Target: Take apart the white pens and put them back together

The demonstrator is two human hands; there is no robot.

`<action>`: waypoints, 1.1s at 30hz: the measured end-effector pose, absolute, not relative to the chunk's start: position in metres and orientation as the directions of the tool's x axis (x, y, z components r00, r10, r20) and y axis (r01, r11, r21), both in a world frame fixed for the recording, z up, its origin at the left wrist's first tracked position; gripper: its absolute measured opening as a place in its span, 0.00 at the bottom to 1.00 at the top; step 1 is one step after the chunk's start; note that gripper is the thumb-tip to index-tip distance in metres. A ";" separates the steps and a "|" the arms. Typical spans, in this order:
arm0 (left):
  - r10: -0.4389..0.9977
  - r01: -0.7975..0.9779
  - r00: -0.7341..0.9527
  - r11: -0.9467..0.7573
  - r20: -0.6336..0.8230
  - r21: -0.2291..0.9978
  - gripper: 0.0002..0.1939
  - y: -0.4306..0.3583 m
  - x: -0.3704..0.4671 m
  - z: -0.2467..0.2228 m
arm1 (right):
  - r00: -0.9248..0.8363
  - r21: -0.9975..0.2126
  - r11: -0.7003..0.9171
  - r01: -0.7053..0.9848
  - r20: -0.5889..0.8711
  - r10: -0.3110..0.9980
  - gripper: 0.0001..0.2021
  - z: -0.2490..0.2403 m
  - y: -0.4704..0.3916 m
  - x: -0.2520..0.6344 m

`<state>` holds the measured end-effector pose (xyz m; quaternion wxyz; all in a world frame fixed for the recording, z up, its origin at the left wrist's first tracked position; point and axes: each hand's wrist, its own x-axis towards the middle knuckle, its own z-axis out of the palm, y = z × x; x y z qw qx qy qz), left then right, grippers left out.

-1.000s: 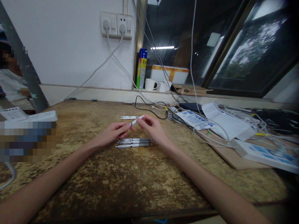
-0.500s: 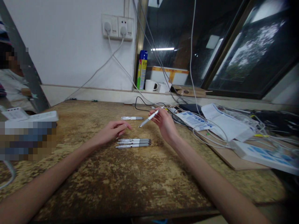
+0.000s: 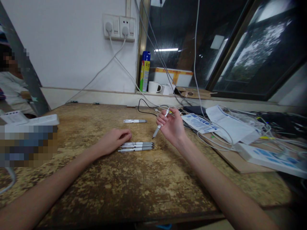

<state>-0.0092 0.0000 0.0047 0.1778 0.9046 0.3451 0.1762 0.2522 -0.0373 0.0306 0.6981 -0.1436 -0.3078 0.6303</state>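
Observation:
My right hand (image 3: 171, 126) is raised above the table, palm turned partly towards me, with its fingers closed around a white pen with a grey grip (image 3: 157, 130). That pen slants, its tip pointing down and left. My left hand (image 3: 115, 140) rests on the wooden table (image 3: 124, 185), fingers loosely stretched to the right and nothing visible in them. Beside its fingertips lies a group of several similar pens (image 3: 137, 147), side by side, grey ends to the right. Farther back lies another pen (image 3: 135, 121), roughly parallel to the group.
Tangled white cables (image 3: 242, 127), papers (image 3: 224, 123) and a white box (image 3: 268, 159) crowd the right side. On the left stands a white power strip (image 3: 45, 120). A spray can (image 3: 145, 72) and a mug (image 3: 154, 87) stand on the sill. A person (image 3: 14, 86) is at far left.
My right hand has turned and moved slightly right, so the held pen now stands steeper. My left hand has settled lower, closer to the group of pens.

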 end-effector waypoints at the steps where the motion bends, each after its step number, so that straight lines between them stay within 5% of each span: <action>1: 0.686 0.569 0.702 -0.701 0.191 0.430 0.21 0.000 -0.010 0.005 | 0.021 -0.589 0.176 -0.789 0.260 0.965 0.16 0.031 -0.038 0.252; 33: 0.669 0.587 0.713 -0.733 0.211 0.342 0.21 -0.002 -0.011 0.006 | 0.161 -0.584 0.303 -0.753 0.284 0.945 0.13 0.035 -0.039 0.254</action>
